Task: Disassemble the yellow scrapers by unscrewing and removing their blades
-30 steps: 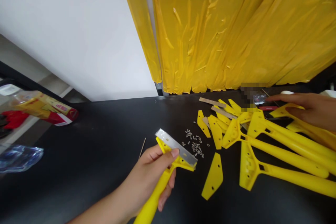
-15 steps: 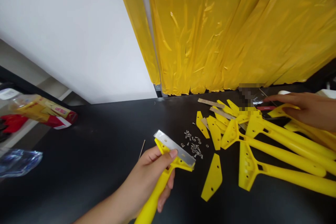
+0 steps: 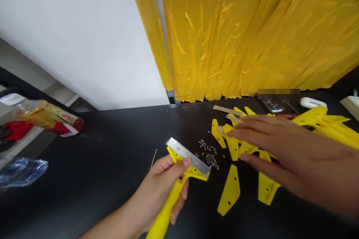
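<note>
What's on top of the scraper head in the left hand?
A metal blade lies on the yellow scraper head, under the left hand's thumb. Head surface covered by the blade cannot be seen.

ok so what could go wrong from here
The metal blade could slide off the yellow scraper if the left hand eases its thumb, as no screw shows in the blade's visible holes. The right hand, open over the yellow parts, might knock them about. The small screws lie loose on the black table and could scatter.
</note>
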### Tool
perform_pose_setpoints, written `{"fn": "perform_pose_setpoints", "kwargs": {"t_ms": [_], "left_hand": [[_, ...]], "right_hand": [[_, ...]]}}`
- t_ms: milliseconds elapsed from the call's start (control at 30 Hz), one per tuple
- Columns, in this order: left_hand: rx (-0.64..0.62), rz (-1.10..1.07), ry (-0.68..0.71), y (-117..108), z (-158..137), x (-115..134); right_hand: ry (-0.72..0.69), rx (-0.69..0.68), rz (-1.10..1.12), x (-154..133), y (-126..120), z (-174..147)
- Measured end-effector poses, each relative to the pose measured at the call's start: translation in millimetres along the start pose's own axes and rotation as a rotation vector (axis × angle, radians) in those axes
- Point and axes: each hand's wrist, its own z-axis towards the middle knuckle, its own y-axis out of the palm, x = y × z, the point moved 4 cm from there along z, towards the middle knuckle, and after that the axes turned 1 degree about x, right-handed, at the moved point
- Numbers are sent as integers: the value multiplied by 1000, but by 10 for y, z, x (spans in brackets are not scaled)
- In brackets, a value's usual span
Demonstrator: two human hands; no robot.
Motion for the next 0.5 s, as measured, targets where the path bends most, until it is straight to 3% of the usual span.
{"fn": "perform_pose_setpoints", "kwargs": {"t_ms": [233, 400, 500], "left_hand": [[-1, 3, 1, 8, -8, -2], [-2, -4, -9, 11, -1, -12], [-3, 1, -6, 8, 8, -8]], "right_hand": [[-73, -261, 76, -321, 440, -362], [-128, -264, 109, -359, 548, -391], [-150, -184, 100, -324, 617, -457]]}}
